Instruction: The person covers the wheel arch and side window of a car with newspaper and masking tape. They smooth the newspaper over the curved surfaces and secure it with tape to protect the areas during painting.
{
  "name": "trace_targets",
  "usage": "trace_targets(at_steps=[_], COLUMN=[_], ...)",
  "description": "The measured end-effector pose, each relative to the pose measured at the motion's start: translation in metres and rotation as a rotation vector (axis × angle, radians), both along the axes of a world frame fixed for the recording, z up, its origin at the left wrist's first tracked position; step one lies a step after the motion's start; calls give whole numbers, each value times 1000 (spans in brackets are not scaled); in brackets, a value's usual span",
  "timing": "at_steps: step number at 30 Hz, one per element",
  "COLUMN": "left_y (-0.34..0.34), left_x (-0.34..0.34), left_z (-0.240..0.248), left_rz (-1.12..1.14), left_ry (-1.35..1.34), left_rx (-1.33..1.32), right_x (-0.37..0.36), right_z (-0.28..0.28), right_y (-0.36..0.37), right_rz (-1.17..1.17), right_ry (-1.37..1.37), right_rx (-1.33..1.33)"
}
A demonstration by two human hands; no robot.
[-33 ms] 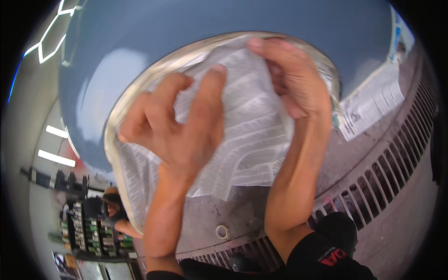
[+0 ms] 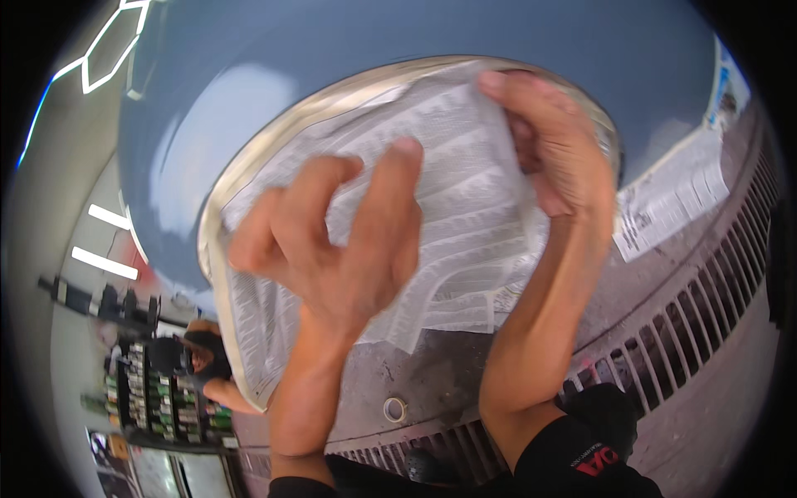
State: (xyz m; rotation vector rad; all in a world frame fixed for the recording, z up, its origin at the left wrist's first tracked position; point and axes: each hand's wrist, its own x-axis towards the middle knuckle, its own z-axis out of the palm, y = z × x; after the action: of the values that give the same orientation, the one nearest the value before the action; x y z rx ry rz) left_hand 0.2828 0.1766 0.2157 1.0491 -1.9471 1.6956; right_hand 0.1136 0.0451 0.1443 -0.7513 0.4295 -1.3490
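— Newspaper (image 2: 465, 249) lies just as it did a moment back, spread over the round, cream-rimmed opening (image 2: 249, 178) in the blue-grey panel (image 2: 332, 66). Nothing has shifted that I can see.

— So the sheet isn't any flatter?

— No, it's creased across the middle, and the work stands where it stood. The left hand (image 2: 332, 249) is over the middle of the sheet, fingers spread and half curled, tips on the paper, gripping nothing.

— And the other?

— The right hand (image 2: 556, 149) is far right at the rim. Its fingers are closed, pinching the paper's edge, with the wrist bent. A tape roll (image 2: 395, 408) lies on the floor (image 2: 465, 373), near, between the forearms.
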Motion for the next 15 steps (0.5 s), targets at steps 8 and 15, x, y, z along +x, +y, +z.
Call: trace_targets(at_steps=[8, 15], left_y=[146, 165], left_x=[92, 132], left_z=[-39, 6], left_rz=[375, 497], left_ry=[482, 677], left_rx=[-279, -186], right_x=[-9, 120], right_z=[16, 52], right_y=[42, 133], right_rz=[-894, -775], right_ry=[529, 609], right_rx=[-6, -893])
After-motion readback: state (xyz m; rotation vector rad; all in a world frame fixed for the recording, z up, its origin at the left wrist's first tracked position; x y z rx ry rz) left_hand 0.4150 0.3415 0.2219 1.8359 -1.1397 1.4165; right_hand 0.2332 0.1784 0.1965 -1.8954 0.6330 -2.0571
